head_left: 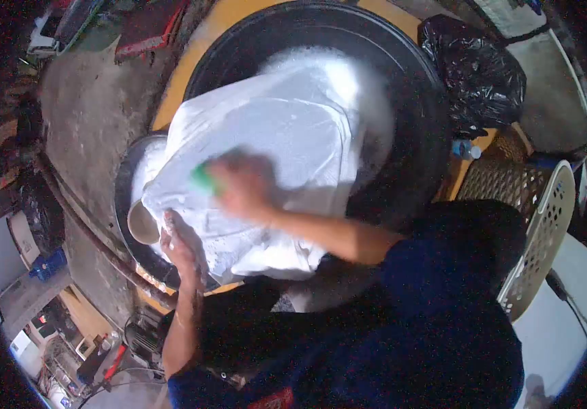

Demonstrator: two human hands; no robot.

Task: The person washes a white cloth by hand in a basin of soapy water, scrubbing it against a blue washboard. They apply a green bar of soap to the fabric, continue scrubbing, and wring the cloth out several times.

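A wet white cloth [280, 136], apparently a garment, lies spread over the edges of a large black tub [416, 129] and a smaller dark basin [124, 204]. My right hand [247, 189], smeared by motion, presses a green scrub brush [205, 178] onto the cloth; the brush is blurred, and its bristles are hidden. At the cloth's lower left edge, my left hand [180, 251] is closed on the fabric, with suds on its fingers. Beside that hand a beige cup or dipper [142, 222] sits in the basin. Foamy water [372, 102] shows in the tub.
A black plastic bag [474, 71] stands right of the tub, above a perforated beige laundry basket [546, 232]. A bottle [466, 150] lies between them. Left of the basin, a pipe [85, 235] runs along the concrete floor [92, 129]. A motor [145, 334] sits lower left.
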